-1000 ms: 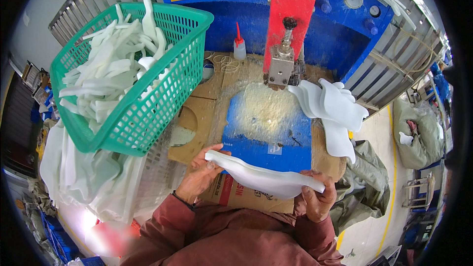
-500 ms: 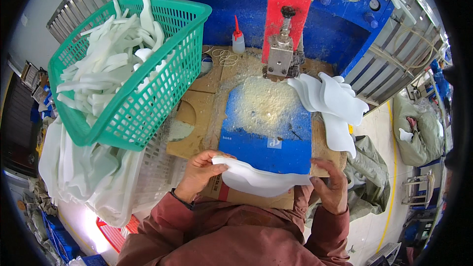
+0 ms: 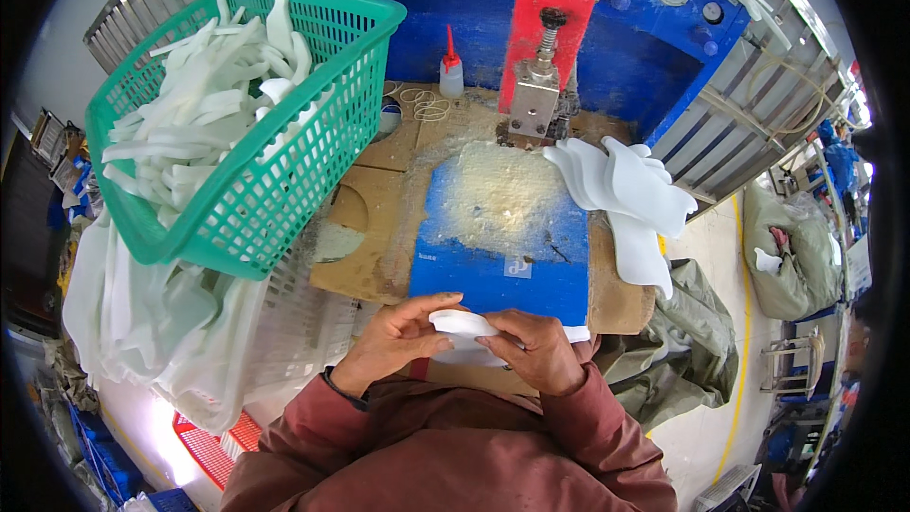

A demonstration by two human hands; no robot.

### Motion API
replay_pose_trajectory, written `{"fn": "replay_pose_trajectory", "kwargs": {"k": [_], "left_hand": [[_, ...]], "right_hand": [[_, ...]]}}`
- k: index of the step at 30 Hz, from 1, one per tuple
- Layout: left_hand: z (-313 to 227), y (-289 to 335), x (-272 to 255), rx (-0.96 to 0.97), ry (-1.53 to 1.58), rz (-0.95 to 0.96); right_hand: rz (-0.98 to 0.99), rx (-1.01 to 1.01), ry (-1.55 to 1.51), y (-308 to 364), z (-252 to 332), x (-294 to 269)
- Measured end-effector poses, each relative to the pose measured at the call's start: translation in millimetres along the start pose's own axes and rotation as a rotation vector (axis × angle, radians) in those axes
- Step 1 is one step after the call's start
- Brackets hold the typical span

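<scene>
A thin white curved piece, like soft foam sheet [image 3: 463, 323], is held low in front of my body, over the near edge of the work surface. My right hand [image 3: 538, 349] pinches its upper edge between thumb and fingers and covers much of its right part. At the left end, my left hand [image 3: 396, 339] has its thumb against the piece, its index finger raised above the edge. A small white end shows beyond my right hand. Just past my hands lies a blue board [image 3: 464, 286] strewn with pale yellow dust [image 3: 512, 192].
A green basket [image 3: 275, 199] full of white offcuts stands left, above more white pieces. Ahead is a machine with a red arm [image 3: 550, 24] and metal head [image 3: 536, 104]. Similar white pieces [image 3: 621, 185] are stacked at right. A red-tipped bottle [image 3: 451, 76] stands behind.
My right hand has moved left from the piece's right end to near its left end, beside my left hand. The view has shifted slightly.
</scene>
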State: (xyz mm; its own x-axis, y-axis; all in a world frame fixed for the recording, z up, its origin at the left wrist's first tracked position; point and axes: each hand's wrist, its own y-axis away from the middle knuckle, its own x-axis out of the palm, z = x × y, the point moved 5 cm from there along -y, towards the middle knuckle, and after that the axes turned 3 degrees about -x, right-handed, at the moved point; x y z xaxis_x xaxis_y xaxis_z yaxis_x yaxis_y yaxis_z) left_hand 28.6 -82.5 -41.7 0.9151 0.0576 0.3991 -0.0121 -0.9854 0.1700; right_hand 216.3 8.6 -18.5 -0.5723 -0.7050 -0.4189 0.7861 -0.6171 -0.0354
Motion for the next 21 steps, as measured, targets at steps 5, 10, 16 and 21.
{"fn": "replay_pose_trajectory", "kwargs": {"k": [5, 10, 16, 21], "left_hand": [[10.4, -3.9, -5.9, -0.023, -0.250, -0.101], [14.4, -9.8, 6.7, 0.044, -0.137, -0.117], [5.5, -8.2, 11.7, 0.013, -0.280, -0.172], [7.3, -9.6, 9.1, -0.065, -0.323, -0.191]], "right_hand": [[-0.252, -0.176, 0.184, 0.6, 15.6, -9.5], [-0.396, -0.454, 0.361, 1.0, 39.7, 3.1], [-0.453, -0.376, 0.329, -2.8, 32.1, 11.5], [-0.435, -0.421, 0.359, 0.2, 26.0, 14.9]]}}
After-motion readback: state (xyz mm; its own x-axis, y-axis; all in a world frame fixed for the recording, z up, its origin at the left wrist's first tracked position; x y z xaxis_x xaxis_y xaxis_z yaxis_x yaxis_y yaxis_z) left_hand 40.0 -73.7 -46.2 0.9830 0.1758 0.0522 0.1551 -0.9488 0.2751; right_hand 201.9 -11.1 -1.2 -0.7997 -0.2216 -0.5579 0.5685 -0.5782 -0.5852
